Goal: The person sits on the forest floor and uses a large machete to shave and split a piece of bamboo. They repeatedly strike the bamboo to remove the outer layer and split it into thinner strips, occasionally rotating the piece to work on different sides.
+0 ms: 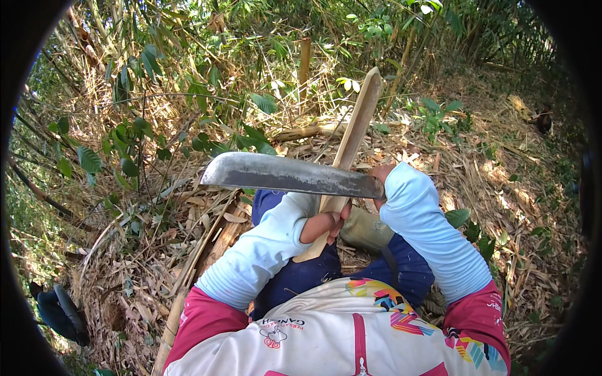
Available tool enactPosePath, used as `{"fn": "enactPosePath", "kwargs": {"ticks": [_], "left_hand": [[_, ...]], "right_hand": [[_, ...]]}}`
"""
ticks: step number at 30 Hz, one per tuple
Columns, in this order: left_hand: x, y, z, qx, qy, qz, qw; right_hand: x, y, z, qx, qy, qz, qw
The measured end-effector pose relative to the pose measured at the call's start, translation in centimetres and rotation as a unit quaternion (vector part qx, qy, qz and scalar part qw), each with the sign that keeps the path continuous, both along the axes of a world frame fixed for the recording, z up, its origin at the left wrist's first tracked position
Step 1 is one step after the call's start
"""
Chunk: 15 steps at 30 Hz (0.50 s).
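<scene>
Your left hand (323, 227) is curled around the lower part of one flat wood piece (357, 128), which slants up and away from your lap to a blunt point. Right hand (380, 175) looks closed on the handle end of one big knife (282, 174), grip mostly hidden. From your view the blade crosses in front of the wood, can't tell if they touch. One khaki thing (367, 230) sits by your legs, one dark blue thing (63, 313) off left, contents unclear. Farther out, one upright stump (305, 61).
</scene>
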State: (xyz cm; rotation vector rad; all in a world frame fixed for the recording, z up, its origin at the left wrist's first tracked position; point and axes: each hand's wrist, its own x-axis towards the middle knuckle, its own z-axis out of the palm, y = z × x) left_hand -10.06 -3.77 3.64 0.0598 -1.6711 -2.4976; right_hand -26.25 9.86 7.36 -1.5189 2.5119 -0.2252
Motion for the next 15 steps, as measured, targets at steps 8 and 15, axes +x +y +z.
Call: {"fn": "enactPosePath", "kwargs": {"ticks": [8,15], "left_hand": [[0.0,-0.1,-0.4,-0.025,-0.005,-0.016,1.0],[0.0,0.1,-0.1,-0.011,0.013,-0.005,1.0]], "right_hand": [[-0.5,-2.1,1.9,0.167,-0.036,-0.073,0.983],[-0.9,-1.1,0.7,0.104,0.032,-0.086,0.99]]}}
